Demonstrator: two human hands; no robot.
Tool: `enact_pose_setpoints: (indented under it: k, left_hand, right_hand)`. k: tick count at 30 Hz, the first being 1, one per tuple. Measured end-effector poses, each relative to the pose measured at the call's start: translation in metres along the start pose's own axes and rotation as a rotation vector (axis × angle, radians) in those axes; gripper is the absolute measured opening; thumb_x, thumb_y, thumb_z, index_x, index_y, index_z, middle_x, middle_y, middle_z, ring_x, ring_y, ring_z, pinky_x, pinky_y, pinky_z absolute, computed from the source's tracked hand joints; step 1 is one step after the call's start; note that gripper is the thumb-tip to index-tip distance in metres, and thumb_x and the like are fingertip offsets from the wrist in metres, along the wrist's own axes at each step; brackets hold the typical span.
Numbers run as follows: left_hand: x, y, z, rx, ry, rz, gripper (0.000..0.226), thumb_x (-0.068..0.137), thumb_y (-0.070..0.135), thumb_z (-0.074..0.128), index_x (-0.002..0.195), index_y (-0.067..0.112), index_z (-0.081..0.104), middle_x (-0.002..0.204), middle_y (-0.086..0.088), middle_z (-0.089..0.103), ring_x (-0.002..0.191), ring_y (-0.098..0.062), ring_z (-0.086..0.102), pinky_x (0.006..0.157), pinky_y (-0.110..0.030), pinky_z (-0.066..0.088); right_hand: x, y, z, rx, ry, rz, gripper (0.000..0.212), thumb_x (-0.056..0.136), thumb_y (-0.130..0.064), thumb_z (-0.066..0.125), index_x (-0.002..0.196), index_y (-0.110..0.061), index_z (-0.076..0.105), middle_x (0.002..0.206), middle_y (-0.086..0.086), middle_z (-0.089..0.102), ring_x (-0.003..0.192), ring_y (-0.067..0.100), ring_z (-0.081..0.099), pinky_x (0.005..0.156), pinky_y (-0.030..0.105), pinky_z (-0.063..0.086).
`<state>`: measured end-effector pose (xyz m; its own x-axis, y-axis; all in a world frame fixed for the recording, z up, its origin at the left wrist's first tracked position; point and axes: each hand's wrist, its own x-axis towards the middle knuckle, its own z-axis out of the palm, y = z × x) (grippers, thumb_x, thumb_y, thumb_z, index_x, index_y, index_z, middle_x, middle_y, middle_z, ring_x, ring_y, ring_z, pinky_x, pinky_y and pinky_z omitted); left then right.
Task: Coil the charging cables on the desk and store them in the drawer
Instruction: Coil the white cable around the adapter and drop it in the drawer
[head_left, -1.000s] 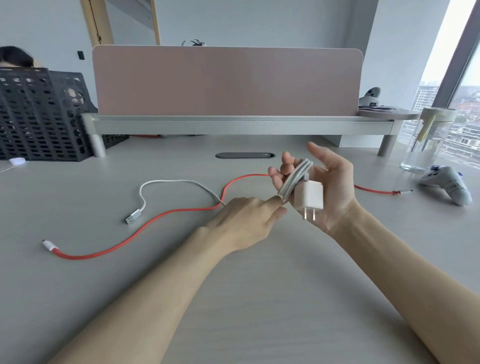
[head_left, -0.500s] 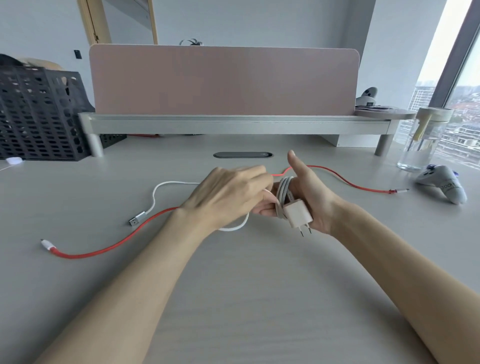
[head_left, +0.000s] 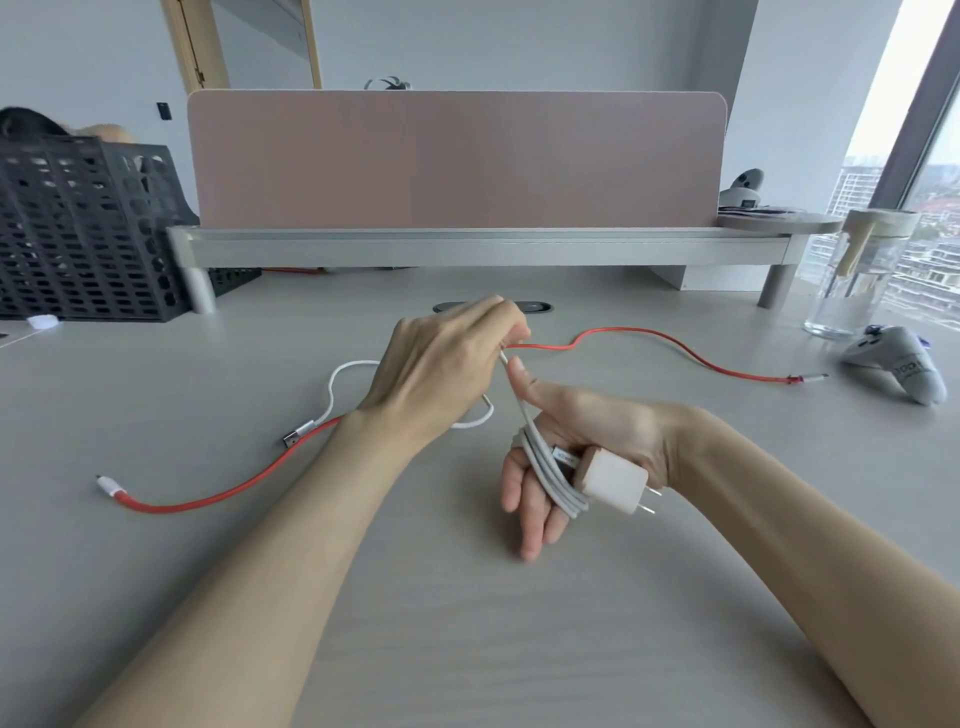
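Mid-wrap here: the left hand (head_left: 447, 364) pinches the white cable (head_left: 519, 410) just above the right thumb and draws it taut. The right hand (head_left: 587, 441) serves as the spool, with its fingers stretched fairly straight and pointing down, thumb up, and several turns wound round them. The charger plug (head_left: 613, 478) sits at the wrist side of that hand, prongs outward. Whether the loops or the palm pin it there, I can't quite tell from this angle. The two hands are close, joined by that one tight strand.

Now the hazards. The loose tail of the white cable loops back under the left wrist and lies on the desk (head_left: 467, 634). Its USB end (head_left: 298, 432) rests right by the red cable (head_left: 208, 500). Pull the next turn briskly and that metal end could catch the red one and drag it along, or whip across the desk. If the fingers relax or the tension drops, the turns may slide off and the coil spring apart. Pull too hard and the loops bind the fingers, making the bundle awkward to slip free. The red cable lies uncoiled across the desk and no drawer is in view, so I'd judge a good share of the job is yet to do.
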<state>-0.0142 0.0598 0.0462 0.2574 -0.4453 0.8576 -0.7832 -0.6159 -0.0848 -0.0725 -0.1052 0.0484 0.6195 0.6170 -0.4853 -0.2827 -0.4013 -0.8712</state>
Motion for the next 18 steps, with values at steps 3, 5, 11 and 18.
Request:
enact_pose_setpoints:
  k: [3, 5, 11, 18]
  left_hand:
    - [0.0009, 0.001, -0.0007, 0.001, 0.035, 0.016, 0.02, 0.08, 0.006, 0.057, 0.09, 0.024, 0.056, 0.085, 0.012, 0.066, 0.078, -0.008, 0.057, 0.045, -0.025, 0.037]
    - [0.0009, 0.0026, 0.0008, 0.011, 0.033, 0.017, 0.02, 0.081, 0.006, 0.055, 0.09, 0.023, 0.056, 0.085, 0.012, 0.065, 0.079, -0.008, 0.056, 0.043, -0.027, 0.038]
    - [-0.0036, 0.0052, 0.0076, 0.006, -0.026, 0.003, 0.026, 0.079, 0.0, 0.058, 0.091, 0.022, 0.055, 0.088, 0.011, 0.064, 0.082, -0.008, 0.054, 0.045, -0.026, 0.034]
    - [0.002, 0.0054, 0.0015, 0.017, 0.06, -0.063, 0.021, 0.082, 0.002, 0.058, 0.091, 0.021, 0.056, 0.085, 0.01, 0.063, 0.08, -0.008, 0.05, 0.049, -0.026, 0.034]
  right_hand:
    - [-0.0028, 0.0015, -0.0048, 0.027, -0.036, -0.01, 0.107, 0.077, -0.085, 0.004, 0.088, 0.005, 0.062, 0.08, 0.025, 0.072, 0.083, 0.034, 0.072, 0.073, 0.032, 0.057]
    - [-0.0054, 0.0034, -0.0074, 0.035, -0.056, -0.025, 0.106, 0.075, -0.085, 0.006, 0.089, 0.004, 0.062, 0.08, 0.024, 0.072, 0.084, 0.034, 0.072, 0.074, 0.032, 0.057]
    - [-0.0049, 0.0034, -0.0046, 0.005, -0.124, -0.037, 0.109, 0.072, -0.086, 0.006, 0.092, 0.005, 0.061, 0.085, 0.024, 0.072, 0.087, 0.034, 0.071, 0.082, 0.035, 0.057]
    - [-0.0009, 0.0038, -0.0074, 0.051, 0.004, -0.036, 0.113, 0.074, -0.089, 0.01, 0.102, 0.009, 0.061, 0.093, 0.03, 0.07, 0.09, 0.038, 0.069, 0.082, 0.038, 0.057]
